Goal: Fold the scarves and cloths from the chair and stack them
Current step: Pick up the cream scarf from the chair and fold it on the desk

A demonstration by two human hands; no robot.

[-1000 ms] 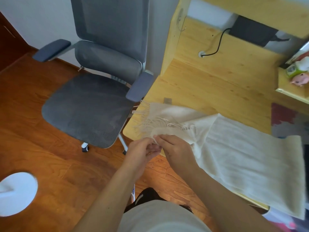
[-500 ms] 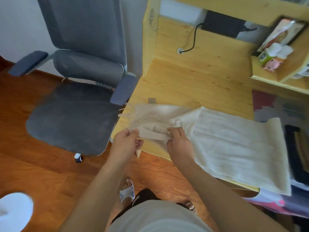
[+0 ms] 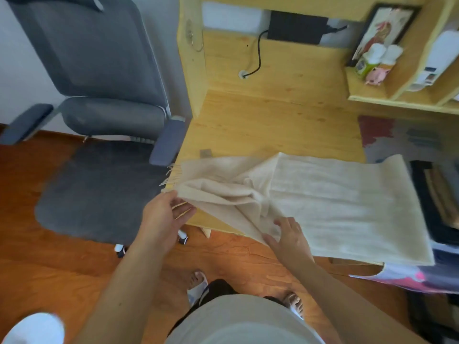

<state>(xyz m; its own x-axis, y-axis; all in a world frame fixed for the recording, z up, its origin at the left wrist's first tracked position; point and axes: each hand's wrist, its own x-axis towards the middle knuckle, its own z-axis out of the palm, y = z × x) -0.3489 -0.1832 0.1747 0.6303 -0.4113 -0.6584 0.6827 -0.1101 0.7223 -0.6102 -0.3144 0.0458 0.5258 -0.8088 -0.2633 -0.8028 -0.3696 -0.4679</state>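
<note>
A cream fringed scarf (image 3: 335,207) lies along the front of the wooden desk (image 3: 268,125), its left end bunched and lifted. My left hand (image 3: 165,214) pinches the fringed left corner just off the desk's left edge. My right hand (image 3: 285,237) grips the scarf's near edge at the desk's front edge, fingers spread loosely over the cloth. The grey office chair (image 3: 99,180) stands to the left with a bare seat. At the far right edge lies a dark stack of folded cloths (image 3: 432,194).
A shelf unit (image 3: 397,95) with small bottles and a picture stands at the desk's back right. A black cable (image 3: 258,55) runs down the back panel. A patterned mat (image 3: 402,137) lies at the desk's right. A white round object (image 3: 32,328) sits on the wood floor, lower left.
My hands have moved apart along the scarf's left end: the left stays at the fringed corner, the right slid right along the near edge. The view turned right, away from the chair.
</note>
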